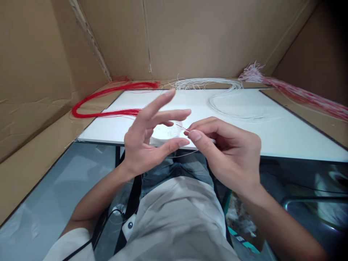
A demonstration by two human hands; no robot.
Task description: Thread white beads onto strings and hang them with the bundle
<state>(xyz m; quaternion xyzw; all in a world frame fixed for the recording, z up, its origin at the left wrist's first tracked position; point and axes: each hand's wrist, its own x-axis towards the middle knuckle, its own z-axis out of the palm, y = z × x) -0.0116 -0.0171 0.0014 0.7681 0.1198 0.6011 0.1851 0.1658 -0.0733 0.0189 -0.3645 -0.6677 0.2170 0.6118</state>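
Observation:
Between the thumb and forefinger of my right hand (231,148) are pinched thin red and white wires (182,127), their ends pointing left. A fine pale strand hangs in a curve below that hand. My left hand (141,141) is open just to the left, thumb and fingers spread around the wire ends without visibly touching them. Partly hidden behind the left hand, a round white dish (160,137) holds small pale bits too tiny to name.
A bent bundle of red wires (77,108) lies on the left, partly on the white tabletop (282,134). White wires (212,84) curl at the back. A mixed red-and-white bundle (296,90) lies at the right. Cardboard walls (195,36) enclose the back and sides.

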